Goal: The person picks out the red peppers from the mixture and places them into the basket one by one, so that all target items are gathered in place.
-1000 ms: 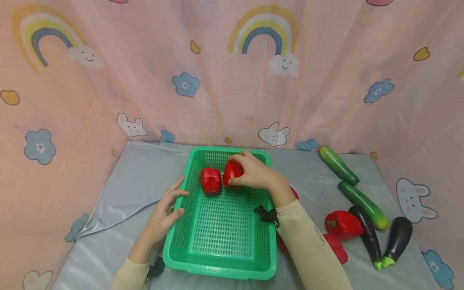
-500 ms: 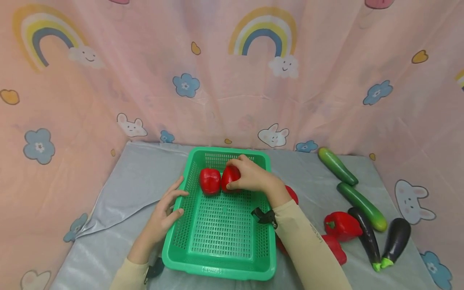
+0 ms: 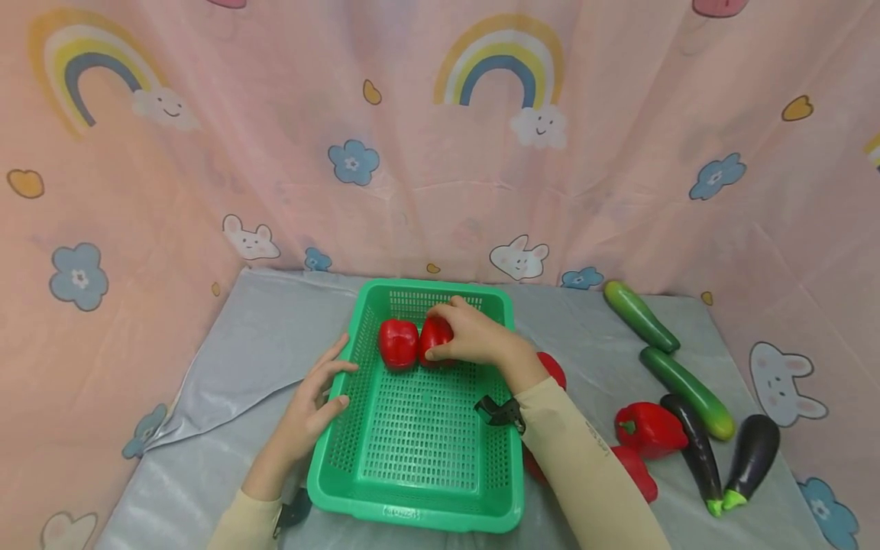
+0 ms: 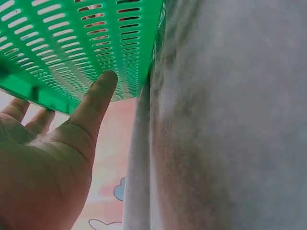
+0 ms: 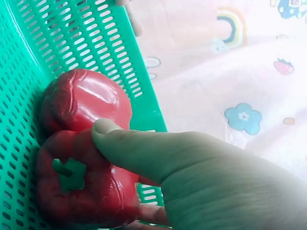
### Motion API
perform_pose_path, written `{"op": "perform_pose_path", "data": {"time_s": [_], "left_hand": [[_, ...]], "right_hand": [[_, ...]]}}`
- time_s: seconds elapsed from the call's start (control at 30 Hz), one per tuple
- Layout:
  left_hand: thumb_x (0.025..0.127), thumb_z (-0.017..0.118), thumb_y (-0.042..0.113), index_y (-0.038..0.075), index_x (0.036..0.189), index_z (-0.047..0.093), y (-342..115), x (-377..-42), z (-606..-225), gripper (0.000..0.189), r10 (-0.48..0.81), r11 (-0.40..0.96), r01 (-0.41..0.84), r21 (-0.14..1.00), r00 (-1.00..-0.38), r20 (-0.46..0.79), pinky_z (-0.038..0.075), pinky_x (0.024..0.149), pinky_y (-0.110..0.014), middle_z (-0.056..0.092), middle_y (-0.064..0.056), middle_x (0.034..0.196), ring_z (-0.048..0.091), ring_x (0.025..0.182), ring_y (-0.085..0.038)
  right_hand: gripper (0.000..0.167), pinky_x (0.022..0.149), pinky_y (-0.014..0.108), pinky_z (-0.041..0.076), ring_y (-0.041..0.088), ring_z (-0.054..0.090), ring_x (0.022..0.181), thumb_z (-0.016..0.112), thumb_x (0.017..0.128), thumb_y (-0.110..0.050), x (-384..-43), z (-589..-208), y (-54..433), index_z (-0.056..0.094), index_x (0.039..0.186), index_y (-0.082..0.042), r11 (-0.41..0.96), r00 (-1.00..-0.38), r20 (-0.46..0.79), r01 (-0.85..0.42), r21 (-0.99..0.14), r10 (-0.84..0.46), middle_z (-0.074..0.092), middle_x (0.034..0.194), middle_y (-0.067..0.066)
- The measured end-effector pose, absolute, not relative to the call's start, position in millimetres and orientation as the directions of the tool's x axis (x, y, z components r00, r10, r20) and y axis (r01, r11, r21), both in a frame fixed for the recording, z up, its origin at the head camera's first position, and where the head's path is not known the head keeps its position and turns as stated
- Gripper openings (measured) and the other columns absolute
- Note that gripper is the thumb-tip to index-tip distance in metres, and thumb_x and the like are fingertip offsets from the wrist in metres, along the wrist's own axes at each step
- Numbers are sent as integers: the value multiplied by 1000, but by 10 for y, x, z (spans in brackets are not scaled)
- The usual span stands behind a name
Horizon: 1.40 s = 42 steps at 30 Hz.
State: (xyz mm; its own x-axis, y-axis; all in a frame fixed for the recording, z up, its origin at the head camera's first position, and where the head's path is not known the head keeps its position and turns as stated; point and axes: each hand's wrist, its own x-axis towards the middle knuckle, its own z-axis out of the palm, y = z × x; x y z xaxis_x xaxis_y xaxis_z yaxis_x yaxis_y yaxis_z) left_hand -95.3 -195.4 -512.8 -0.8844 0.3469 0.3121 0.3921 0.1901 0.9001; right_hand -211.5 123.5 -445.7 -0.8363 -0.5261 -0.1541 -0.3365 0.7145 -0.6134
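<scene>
A green plastic basket [image 3: 419, 513] with slotted walls stands in the middle of the grey cloth. Inside, near its far end, two red bell peppers sit side by side. My right hand [image 3: 476, 333] grips the right one, a bell pepper [image 3: 433, 336] with a green stem [image 5: 72, 173] that shows in the right wrist view. It touches the other bell pepper [image 3: 399, 344] to its left. My left hand [image 3: 307, 412] rests at the basket's left rim with fingers fairly straight. In the left wrist view its thumb [image 4: 98, 98] lies against the outer slotted wall.
Right of the basket lie more red bell peppers [image 3: 649, 429], partly hidden by my right sleeve [image 3: 584, 458]. Beyond them are two green zucchini [image 3: 687, 389] and two dark eggplants [image 3: 754, 454]. A pink printed curtain [image 3: 412, 221] hangs behind the table.
My right hand has moved slightly left with the bell pepper, closing the gap to the other one. My left hand has stayed at the basket's rim.
</scene>
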Motion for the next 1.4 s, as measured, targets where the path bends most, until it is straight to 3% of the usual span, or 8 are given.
{"op": "perform_pose_path", "data": {"time_s": [0.43, 0.73, 1.4], "left_hand": [[101, 57, -10, -7, 140, 57, -1944, -961, -5135, 39, 351, 179, 398, 900, -880, 319, 24, 113, -83, 20, -11, 181, 15, 164, -47], [102, 57, -9, -7, 140, 57, -1932, -970, -5150, 38, 354, 175, 391, 904, -881, 313, 25, 113, -83, 20, -11, 181, 15, 164, -46], [101, 57, -10, -8, 140, 57, -1943, -933, -5124, 39, 340, 195, 397, 897, -885, 318, 30, 112, -81, 20, -13, 181, 17, 162, -50]], "right_hand": [[64, 93, 45, 60, 29, 58, 125, 85, 93, -38, -2100, -4421, 1263, 63, 148, -11, 718, -841, -140, -346, -604, -523, 58, 141, 13], [68, 110, 51, 51, 32, 56, 135, 78, 101, -41, -2034, -4226, 1326, 57, 155, -7, 748, -851, -89, -400, -529, -518, 55, 151, 16], [74, 118, 55, 44, 31, 49, 146, 75, 104, -44, -1780, -3916, 1454, 48, 163, -9, 675, -862, 63, -437, -595, -502, 49, 162, 9]]}}
